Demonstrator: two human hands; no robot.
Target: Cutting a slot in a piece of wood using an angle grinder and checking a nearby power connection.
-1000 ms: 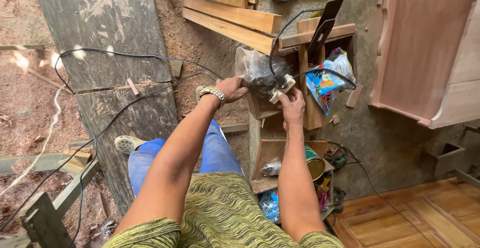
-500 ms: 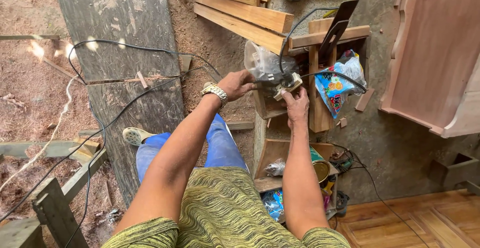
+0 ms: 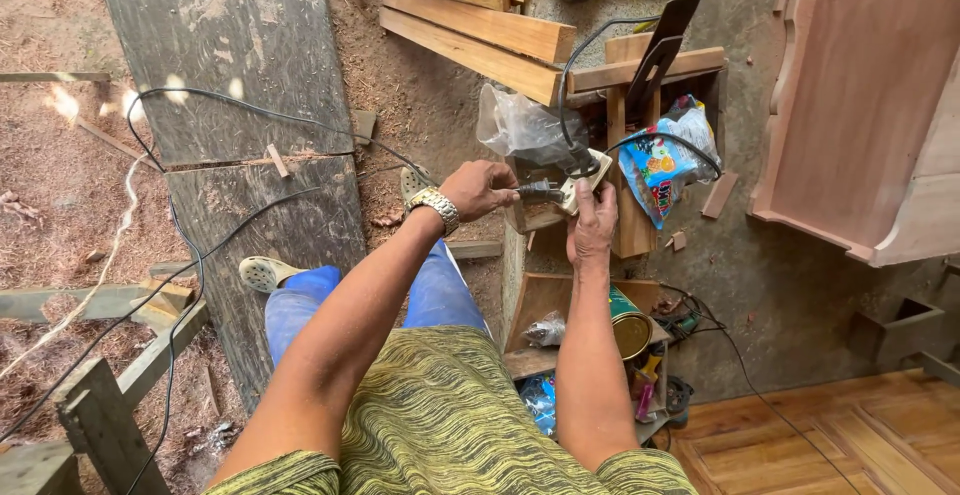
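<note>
Sawdust-strewn workshop ground fills the head view, with grey boards, stacked timber (image 3: 480,30) and a small wooden shelf stand (image 3: 535,305) below the person. 2 hands meet above it. Left hand (image 3: 480,188) has its fingers closed on a black plug (image 3: 541,192), whose long axis lies level, prongs aimed right. Just beside it, touching or almost touching, sits a pale socket block (image 3: 585,177), steadied from below by the right hand (image 3: 592,225), fingers curled on it. Black cable (image 3: 200,255) trails off left. A clear plastic bag (image 3: 520,123) lies behind.
</note>
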